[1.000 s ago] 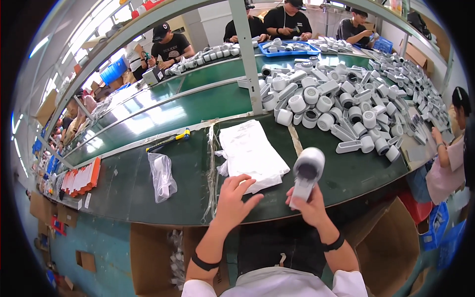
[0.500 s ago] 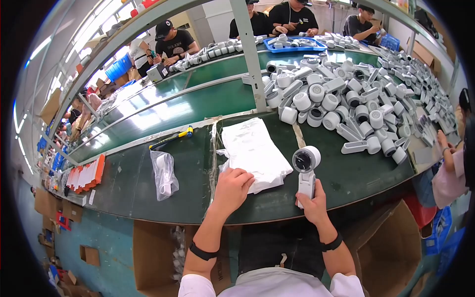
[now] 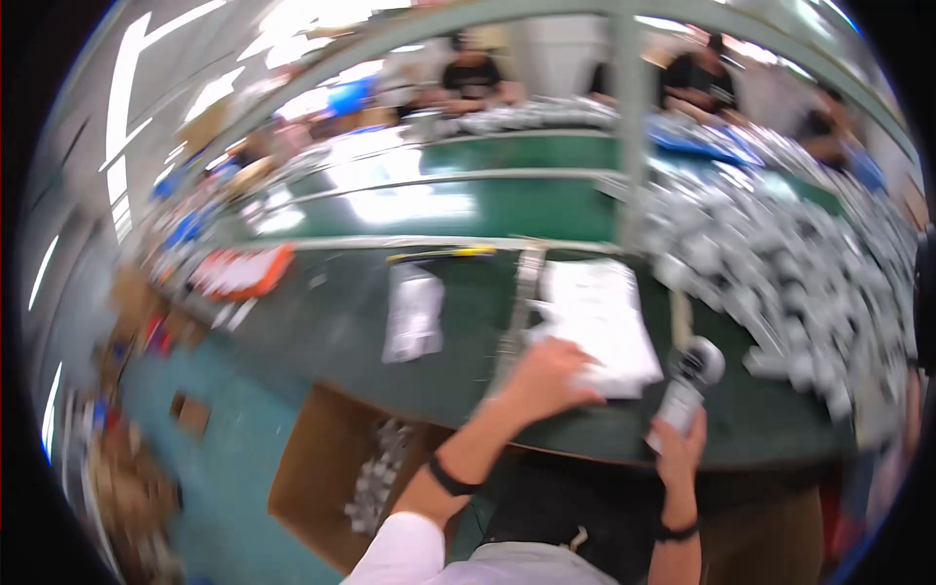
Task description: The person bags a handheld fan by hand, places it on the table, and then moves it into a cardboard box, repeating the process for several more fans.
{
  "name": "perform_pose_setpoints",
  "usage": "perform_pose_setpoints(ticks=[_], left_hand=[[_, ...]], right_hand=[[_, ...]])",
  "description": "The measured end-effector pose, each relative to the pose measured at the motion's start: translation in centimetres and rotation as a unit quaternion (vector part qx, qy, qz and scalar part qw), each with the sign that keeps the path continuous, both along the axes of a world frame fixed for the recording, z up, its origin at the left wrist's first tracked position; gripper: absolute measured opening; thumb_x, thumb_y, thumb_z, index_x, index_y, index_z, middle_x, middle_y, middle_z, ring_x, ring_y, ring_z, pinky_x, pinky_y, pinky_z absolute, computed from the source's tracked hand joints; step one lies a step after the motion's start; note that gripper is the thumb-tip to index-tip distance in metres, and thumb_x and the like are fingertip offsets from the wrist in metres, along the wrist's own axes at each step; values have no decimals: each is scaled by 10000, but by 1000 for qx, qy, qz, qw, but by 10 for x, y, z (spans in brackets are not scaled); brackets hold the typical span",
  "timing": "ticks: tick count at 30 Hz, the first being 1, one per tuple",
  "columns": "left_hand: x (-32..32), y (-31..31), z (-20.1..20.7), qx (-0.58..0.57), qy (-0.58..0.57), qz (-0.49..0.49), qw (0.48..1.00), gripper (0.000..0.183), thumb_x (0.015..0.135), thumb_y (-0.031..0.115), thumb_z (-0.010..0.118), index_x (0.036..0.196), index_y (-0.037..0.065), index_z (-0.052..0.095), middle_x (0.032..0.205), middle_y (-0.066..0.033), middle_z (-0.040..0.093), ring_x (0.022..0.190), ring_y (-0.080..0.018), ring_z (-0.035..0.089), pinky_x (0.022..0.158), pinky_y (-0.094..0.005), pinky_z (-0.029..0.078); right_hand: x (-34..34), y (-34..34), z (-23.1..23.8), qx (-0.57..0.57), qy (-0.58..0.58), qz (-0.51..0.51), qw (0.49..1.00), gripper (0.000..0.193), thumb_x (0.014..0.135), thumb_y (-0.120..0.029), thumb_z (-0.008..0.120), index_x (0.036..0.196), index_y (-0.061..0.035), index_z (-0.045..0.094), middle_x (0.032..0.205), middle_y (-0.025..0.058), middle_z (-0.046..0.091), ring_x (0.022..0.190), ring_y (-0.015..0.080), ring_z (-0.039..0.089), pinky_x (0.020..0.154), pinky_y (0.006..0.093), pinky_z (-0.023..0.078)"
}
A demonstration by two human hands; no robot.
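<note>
My right hand (image 3: pixel 680 444) is closed around the handle of a white handheld fan (image 3: pixel 682 400). The fan's round head points up and tilts right, over the bench near its front edge. At the near left edge of a stack of white plastic bags (image 3: pixel 603 327) is my left hand (image 3: pixel 546 378). Its thumb stands apart from the fingers, and nothing shows gripped between them; motion blur softens their outline. Left of the stack lies another white item in a clear bag (image 3: pixel 413 314).
A large heap of white fans (image 3: pixel 780 263) covers the bench's right side. A yellow-and-black tool (image 3: pixel 444 253) and orange-and-white packets (image 3: pixel 242 271) lie leftward. Below the front edge, an open cardboard box (image 3: pixel 317 478) holds small pale parts. A metal post (image 3: pixel 630 127) rises behind the bags. Several people work opposite.
My view has swung left, blurring the picture and shifting the scene rightward in it. The fan in my right hand now leans right. My left thumb has spread from its fingers beside the bags.
</note>
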State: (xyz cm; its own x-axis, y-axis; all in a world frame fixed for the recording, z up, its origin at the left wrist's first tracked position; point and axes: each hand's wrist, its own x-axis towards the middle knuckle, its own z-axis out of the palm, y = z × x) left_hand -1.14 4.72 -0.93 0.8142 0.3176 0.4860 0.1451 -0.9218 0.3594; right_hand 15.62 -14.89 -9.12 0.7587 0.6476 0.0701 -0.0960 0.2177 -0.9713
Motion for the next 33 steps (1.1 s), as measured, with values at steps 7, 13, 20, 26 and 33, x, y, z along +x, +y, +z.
perform_pose_setpoints(ticks=[7,13,20,26,33], left_hand=[[3,1,-28,88,62,35,994,178,791,282,692,764,110,653,871,-50,605,896,-257,578,780,-404,454],[8,2,-28,66,-12,55,996,168,835,256,637,748,113,646,809,-46,602,862,-254,593,752,-401,452],[11,6,-29,58,17,53,997,96,865,183,606,857,89,623,854,-60,594,847,-257,595,749,-379,460],[11,4,-28,38,-48,43,997,87,839,146,623,831,61,605,862,-92,586,835,-279,602,742,-390,482],[12,2,-22,-14,-119,43,992,161,858,140,627,747,24,609,868,-132,581,831,-315,598,746,-403,486]], right_hand=[[9,-14,-19,-25,-23,-7,999,639,815,-23,621,1392,9,349,917,80,559,655,140,539,561,265,453],[-7,-10,31,-90,-121,-8,989,738,831,-131,685,1432,93,320,1293,241,530,1054,295,581,831,392,492],[-7,-8,32,-88,-122,-19,988,676,835,-136,686,1388,105,380,1228,245,568,1005,302,599,806,399,499],[11,-5,-10,-56,-90,-12,994,631,848,-104,640,1387,60,357,999,160,567,775,213,564,641,319,456],[10,-3,-15,-39,-84,-30,995,589,897,-92,583,1410,9,313,778,60,549,550,113,514,475,234,398]])
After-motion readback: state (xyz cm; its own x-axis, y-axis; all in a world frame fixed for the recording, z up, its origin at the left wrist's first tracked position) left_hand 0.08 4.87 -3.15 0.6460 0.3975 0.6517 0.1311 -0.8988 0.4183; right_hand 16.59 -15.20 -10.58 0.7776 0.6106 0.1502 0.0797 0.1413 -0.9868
